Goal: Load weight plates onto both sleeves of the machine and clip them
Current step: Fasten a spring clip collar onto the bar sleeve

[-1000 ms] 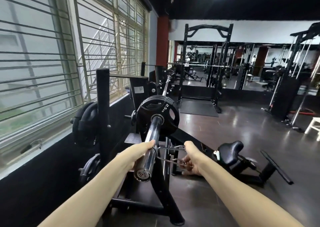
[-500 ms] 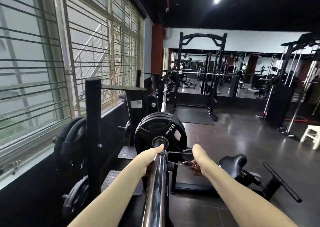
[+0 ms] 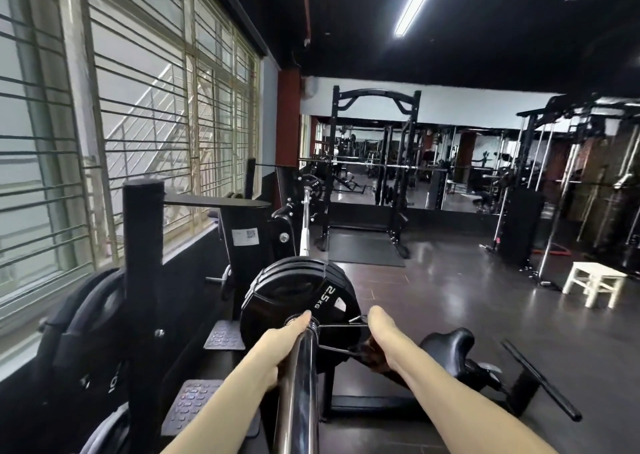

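Note:
A chrome sleeve (image 3: 300, 377) runs away from me, carrying black weight plates (image 3: 294, 290); the front one reads 2.5 KG. A wire spring clip (image 3: 337, 335) sits on the sleeve right against the front plate, its handles sticking out to the right. My right hand (image 3: 379, 339) grips those handles, fingers curled under them. My left hand (image 3: 282, 341) lies along the left side of the sleeve, its fingertips reaching the clip's coil by the plate.
A black upright post (image 3: 142, 263) with stored plates (image 3: 90, 318) stands at the left by the barred window. A black padded seat (image 3: 450, 349) and machine frame lie at the right. A white stool (image 3: 594, 282) and squat racks stand farther back.
Both hands slid the clip along the sleeve from near its end up against the 2.5 kg plate. My view moved forward and rose.

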Demonstrator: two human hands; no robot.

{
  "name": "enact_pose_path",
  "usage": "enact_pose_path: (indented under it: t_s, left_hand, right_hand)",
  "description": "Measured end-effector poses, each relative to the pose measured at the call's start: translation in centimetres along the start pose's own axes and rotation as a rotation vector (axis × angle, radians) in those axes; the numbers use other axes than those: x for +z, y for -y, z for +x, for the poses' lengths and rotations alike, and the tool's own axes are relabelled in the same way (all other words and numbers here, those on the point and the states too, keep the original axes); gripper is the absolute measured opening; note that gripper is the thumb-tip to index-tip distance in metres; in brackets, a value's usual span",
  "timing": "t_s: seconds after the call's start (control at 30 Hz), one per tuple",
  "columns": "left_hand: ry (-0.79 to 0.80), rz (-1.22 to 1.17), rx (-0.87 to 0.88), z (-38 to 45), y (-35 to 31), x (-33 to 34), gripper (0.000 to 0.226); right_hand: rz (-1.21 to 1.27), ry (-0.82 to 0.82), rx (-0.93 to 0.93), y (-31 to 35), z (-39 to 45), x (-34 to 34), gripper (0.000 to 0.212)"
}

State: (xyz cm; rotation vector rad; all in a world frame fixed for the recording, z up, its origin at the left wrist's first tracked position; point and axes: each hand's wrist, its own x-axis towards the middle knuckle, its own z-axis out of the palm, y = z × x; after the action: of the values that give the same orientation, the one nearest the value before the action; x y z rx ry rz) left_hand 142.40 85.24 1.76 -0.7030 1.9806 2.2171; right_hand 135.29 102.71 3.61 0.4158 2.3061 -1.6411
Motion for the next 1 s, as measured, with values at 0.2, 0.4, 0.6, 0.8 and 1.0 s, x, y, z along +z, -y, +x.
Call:
enact_pose_path:
  t_s: [0.2,0.4,0.6,0.8,1.0]
  left_hand:
    - [0.125,-0.126,-0.156,-0.6,0.1,-0.3,0.062]
    - [0.122,-0.223,-0.078,-0.1,0.8,0.9,0.053]
    - [0.119,-0.211,-0.071,0.2,1.0,1.3,0.054]
    - [0.083,-0.213,-0.077,0.1,1.3,1.3,0.062]
    - [0.065,-0.169,-0.059,-0.4,1.1,1.1,0.069]
  right_hand:
    - [-0.028,0.038,0.036,-0.2,0.4,0.1,0.042]
    - [-0.057,0.066,0.04,-0.1,0.9,-0.2,0.047]
    - [-0.101,0.09,0.044,0.1,1.7,-0.5,0.045]
    - [-0.105,0.093,0.046,0.0,2.0,-0.7,0.044]
    - [-0.096,0.145,0.085,-0.1,1.9,-1.1,0.053]
